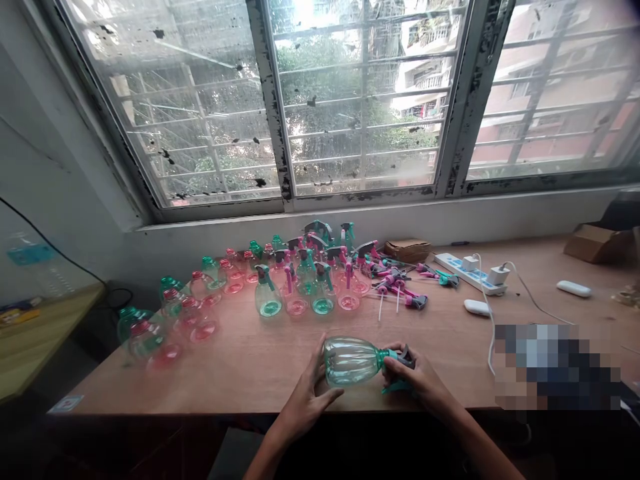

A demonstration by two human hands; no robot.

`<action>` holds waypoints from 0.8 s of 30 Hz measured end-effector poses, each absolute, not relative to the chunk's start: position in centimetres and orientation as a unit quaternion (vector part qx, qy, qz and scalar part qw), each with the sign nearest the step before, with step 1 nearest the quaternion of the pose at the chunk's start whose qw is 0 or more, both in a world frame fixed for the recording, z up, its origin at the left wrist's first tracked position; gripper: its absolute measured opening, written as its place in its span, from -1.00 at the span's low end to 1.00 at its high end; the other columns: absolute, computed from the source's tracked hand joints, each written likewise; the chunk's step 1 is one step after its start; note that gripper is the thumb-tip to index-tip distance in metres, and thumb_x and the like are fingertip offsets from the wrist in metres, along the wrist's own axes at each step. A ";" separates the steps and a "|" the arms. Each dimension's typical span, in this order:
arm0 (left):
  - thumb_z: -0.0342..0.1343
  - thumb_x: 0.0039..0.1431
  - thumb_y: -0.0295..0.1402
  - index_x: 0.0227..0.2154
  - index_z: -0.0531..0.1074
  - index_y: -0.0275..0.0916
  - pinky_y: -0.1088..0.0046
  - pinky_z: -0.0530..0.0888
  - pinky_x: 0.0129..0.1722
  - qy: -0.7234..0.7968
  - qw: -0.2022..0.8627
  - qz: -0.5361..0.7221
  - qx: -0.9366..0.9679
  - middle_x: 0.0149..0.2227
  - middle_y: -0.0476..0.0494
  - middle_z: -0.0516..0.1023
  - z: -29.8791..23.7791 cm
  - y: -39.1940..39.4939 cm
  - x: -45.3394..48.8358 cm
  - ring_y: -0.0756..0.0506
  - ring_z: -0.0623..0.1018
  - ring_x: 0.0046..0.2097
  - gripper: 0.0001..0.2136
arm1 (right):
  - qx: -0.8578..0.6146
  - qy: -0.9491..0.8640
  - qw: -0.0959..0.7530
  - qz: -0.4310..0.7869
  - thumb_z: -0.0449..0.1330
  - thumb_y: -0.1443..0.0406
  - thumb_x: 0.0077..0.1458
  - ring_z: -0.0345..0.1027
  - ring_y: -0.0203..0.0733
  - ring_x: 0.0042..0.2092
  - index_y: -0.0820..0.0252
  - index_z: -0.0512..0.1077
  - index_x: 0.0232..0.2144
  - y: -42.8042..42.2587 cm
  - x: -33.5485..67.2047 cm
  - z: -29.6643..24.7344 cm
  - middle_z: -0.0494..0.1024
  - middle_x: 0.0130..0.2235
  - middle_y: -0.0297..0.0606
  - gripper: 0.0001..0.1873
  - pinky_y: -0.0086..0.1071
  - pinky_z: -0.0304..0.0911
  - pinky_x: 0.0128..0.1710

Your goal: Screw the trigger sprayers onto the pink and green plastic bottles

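Note:
A clear green plastic spray bottle (350,361) lies on its side at the near edge of the wooden table (240,360). My left hand (307,393) cups its base, fingers wrapped round it. My right hand (417,378) grips the green and grey trigger sprayer head (400,363) at the bottle's neck. Both hands hold the bottle just above the tabletop.
Several green and pink spray bottles (295,283) stand at the back and left, some without heads. Loose trigger heads (405,287) lie beside them. A power strip (470,272) with chargers, white cables, a small brown box (407,250) and a cardboard box (595,243) sit right. A window runs behind.

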State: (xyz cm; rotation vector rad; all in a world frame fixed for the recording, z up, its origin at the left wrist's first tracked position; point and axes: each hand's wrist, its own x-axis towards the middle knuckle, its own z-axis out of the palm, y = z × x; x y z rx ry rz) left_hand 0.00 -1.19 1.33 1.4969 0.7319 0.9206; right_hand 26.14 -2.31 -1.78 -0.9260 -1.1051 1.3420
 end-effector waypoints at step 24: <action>0.35 0.04 -0.40 0.39 -0.15 0.04 0.03 0.24 0.30 0.351 0.570 0.385 0.636 0.32 -0.19 0.28 1.3 -1.3 0.1 -0.31 0.34 0.29 -0.03 | -0.392 -0.462 0.552 0.573 0.41 0.05 0.01 0.50 -0.13 -0.46 0.17 0.44 -0.26 -2.2 26.1 -1.8 0.60 -0.49 -0.34 -0.61 -0.27 0.42 -0.37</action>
